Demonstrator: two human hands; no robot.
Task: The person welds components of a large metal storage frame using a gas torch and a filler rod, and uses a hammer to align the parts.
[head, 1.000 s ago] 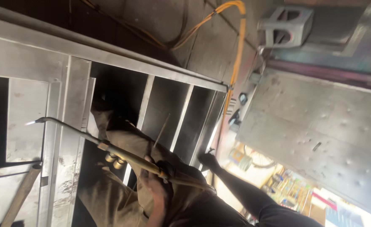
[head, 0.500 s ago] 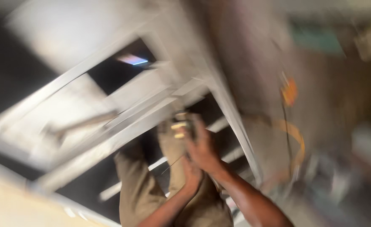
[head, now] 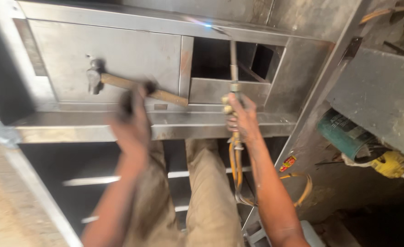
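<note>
Torch: the gas welding torch [head: 233, 68] runs pretty much straight away from the camera, long axis near-to-far, tip at the far top rail of the steel frame [head: 165, 123] with a small bluish flame there.
Right hand: the right hand [head: 241, 120] is fully wrapped round the torch's brass valve end, arm stretched forward, orange hoses [head: 235, 169] hanging down under the wrist.
Hammer: the hammer [head: 133, 87] lies almost sideways, head out left against the sheet-metal panel [head: 106, 59], wooden handle running right and a bit nearer.
Left hand: the left hand [head: 131, 123] is blurry, fingers look closed around the mid-handle, forearm reaching up from the near left.
Other stuff: green cylinder [head: 344, 132] and a yellow tool [head: 392, 163] off to the right.
</note>
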